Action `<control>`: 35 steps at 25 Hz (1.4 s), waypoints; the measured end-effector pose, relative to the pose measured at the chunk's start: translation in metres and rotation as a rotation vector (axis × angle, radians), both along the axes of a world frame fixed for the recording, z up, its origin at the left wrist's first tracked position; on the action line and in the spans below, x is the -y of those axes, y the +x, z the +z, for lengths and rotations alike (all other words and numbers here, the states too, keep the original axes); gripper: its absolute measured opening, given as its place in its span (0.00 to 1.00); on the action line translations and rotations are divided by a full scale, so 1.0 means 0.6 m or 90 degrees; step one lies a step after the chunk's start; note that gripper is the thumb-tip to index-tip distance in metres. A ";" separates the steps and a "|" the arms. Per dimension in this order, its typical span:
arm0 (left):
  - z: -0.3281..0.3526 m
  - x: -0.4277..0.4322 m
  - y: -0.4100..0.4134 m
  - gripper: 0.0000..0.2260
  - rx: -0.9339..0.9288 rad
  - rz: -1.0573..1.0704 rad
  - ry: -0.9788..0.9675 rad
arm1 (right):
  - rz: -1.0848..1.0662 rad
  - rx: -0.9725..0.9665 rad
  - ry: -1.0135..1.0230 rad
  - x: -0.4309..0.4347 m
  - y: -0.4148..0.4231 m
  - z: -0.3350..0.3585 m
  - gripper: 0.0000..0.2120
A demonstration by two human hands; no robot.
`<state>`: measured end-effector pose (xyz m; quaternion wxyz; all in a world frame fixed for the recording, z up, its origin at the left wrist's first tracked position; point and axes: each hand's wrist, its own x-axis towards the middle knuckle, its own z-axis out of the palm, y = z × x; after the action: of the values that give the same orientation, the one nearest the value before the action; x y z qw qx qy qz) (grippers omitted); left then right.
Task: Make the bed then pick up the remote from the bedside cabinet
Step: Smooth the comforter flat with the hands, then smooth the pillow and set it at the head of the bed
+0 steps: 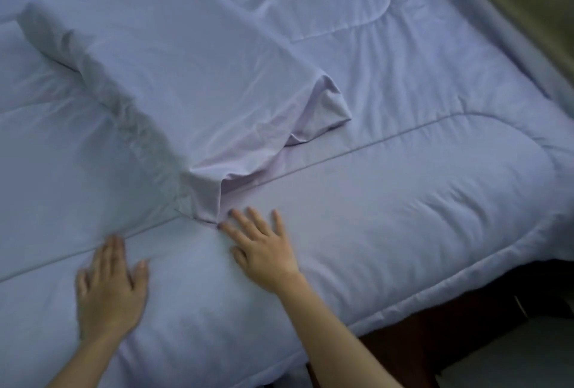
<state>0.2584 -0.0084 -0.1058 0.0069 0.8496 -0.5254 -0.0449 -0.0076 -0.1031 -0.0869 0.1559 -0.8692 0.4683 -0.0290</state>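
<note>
- Remote and bedside cabinet: neither is showing in the head view; their whereabouts cannot be told.
- Left side of the frame is blurring; the near edge of the pillow (pixel 174 70) is smearing into the quilt (pixel 403 201) there, so its outline is hard to trace.
- Both forearms are running off the bottom edge; nothing past them is showing.
- Top right corner is lying in dim, murky tones; what is standing beside the bed there cannot be made out.
- Quilt is covering nearly the whole view, pale blue, with stitched seams curving across it. Its corner is hanging over the bed's edge at lower right, above a dark wooden bed frame (pixel 419 334) and a strip of pale floor (pixel 512 356).
- Pillow is lying diagonally on the quilt, upper left to centre; its loose open end is crumpling and drooping just beyond the right fingertips.
- Wide stretch of bare quilt is lying to the right of the hands, out to the bed's edge.
- Left hand (pixel 108 288) is lying palm down on the quilt, fingers loosely spread, gripping nothing.
- Right hand (pixel 264 254) is also resting flat, fingers fanned out, holding nothing; its fingertips are reaching the seam, touching or nearly touching the pillowcase's hanging edge.
</note>
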 end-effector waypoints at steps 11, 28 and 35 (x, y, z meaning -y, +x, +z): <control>0.003 0.087 -0.387 0.26 -0.163 -0.439 -0.133 | -0.545 -0.132 0.027 0.096 -0.687 -0.018 0.29; -0.003 0.475 -0.735 0.38 -0.033 -0.253 0.030 | -0.366 -0.082 0.011 0.510 -0.813 -0.006 0.25; 0.025 0.425 -0.732 0.35 -0.087 -0.232 0.088 | -0.762 0.014 0.230 0.406 -1.097 -0.013 0.34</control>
<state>-0.1811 -0.2633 -0.0908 -0.0241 0.7340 -0.6643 -0.1392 -0.6661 -0.3470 -0.0950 0.2622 -0.4160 0.8698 -0.0408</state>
